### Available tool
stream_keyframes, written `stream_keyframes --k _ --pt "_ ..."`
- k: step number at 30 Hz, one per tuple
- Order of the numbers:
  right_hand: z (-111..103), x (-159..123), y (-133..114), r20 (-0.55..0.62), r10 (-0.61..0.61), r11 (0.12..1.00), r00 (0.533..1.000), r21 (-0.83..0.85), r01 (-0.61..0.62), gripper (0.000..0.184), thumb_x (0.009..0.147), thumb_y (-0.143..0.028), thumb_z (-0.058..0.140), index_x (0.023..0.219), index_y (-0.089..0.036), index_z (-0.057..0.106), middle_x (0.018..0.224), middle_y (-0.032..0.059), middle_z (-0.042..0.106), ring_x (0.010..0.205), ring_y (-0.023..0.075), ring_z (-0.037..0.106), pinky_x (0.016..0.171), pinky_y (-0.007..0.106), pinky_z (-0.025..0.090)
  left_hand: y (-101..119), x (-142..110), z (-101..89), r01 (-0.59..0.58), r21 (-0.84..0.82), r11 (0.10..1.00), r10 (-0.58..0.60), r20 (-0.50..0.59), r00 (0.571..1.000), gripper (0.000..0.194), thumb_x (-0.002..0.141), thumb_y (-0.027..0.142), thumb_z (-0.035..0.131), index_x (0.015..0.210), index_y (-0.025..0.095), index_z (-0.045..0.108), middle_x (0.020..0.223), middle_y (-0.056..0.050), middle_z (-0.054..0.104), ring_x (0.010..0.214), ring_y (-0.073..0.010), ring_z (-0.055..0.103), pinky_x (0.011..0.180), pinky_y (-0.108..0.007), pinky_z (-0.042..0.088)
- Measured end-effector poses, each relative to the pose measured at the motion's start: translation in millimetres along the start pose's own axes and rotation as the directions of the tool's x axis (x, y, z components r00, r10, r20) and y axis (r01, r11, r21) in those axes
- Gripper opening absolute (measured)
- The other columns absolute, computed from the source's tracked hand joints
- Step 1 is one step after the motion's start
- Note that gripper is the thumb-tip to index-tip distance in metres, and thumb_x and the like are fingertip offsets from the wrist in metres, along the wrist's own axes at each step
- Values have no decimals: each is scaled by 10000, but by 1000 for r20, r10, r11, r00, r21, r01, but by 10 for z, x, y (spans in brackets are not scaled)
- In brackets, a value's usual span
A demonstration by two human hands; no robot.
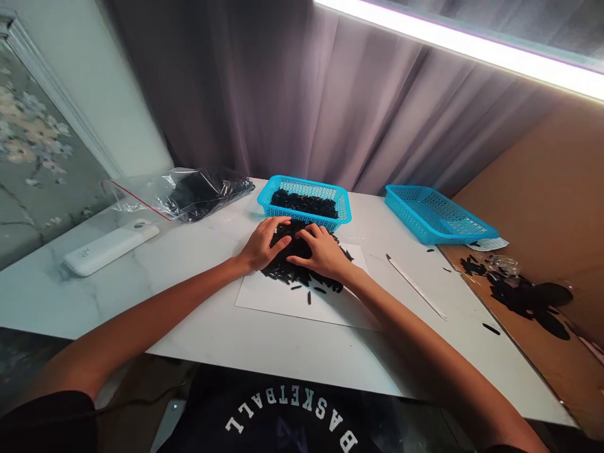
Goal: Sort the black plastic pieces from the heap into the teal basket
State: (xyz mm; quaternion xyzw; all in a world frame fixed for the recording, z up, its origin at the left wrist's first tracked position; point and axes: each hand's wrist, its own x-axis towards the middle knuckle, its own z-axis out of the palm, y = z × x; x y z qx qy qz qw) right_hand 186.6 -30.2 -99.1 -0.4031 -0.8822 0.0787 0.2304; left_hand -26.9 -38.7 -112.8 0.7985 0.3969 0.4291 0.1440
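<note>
A pile of small, thin black pieces (293,264) lies on a white sheet (278,305) at the middle of the table. Their exact kind I cannot make out. My left hand (265,245) rests at the pile's left side, its thumb and fingers apart over the pieces. On the right side my right hand (323,253) touches the pile with its fingers spread and bent. Neither hand grips anything that I can see. Just behind both hands stands a blue plastic basket (346,204), partly filled with the same black pieces.
A clear zip bag (141,198) of black pieces and a white oblong device (111,247) lie at left. At right are another blue basket (410,217), a thin white pen-like tool (415,286), and scattered black pieces (523,296) on brown cardboard. A curtain (283,94) hangs behind.
</note>
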Motion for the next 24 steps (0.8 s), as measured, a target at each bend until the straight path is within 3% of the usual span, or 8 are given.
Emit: stream_keyframes --k 5,11,14,16,20,24 --pt "-43 41 63 -10 3 999 1000 47 -3 211 888 -383 667 1042 -241 648 1024 82 617 913 262 597 816 396 501 -9 5 8 27 -5 1000 -27 -36 999 480 1009 568 382 1291 213 542 1242 -87 655 1200 -257 582 1071 -437 437" --pt "-205 104 48 -93 90 976 992 205 -69 55 899 -245 609 916 -233 660 920 43 653 802 222 596 763 360 470 -2 19 13 28 7 1000 -28 -37 999 445 1029 539 355 1218 214 592 1212 -77 675 1178 -257 598 1055 -440 457" --pt "-216 173 82 -146 198 929 969 344 -138 105 936 -275 584 908 -212 664 845 22 658 803 216 620 765 355 497 -6 12 14 14 15 1000 -13 -42 999 400 1043 487 364 1206 213 605 1193 -75 681 1167 -245 604 1055 -446 467" --pt "-170 218 134 -157 293 871 943 451 -195 182 981 -329 558 1017 -187 667 928 34 679 838 207 651 765 360 540 -7 1 11 -6 24 1000 7 -48 999 341 1037 431 436 1203 193 614 1196 -84 672 1148 -238 615 1038 -461 487" --pt "-47 243 258 -76 411 737 909 614 -282 348 969 -364 626 1263 -178 607 1250 98 641 1030 232 669 858 433 585 6 -1 12 -54 52 997 57 -53 997 329 976 356 603 1242 164 606 1272 -108 621 1107 -235 636 950 -459 554" --pt "-24 175 348 -10 429 682 903 659 -317 320 981 -353 602 1259 -195 619 1275 104 636 1061 241 652 882 450 575 45 71 41 -93 80 992 97 -57 994 294 1001 375 550 1235 211 618 1301 -106 613 1101 -222 628 947 -429 563"
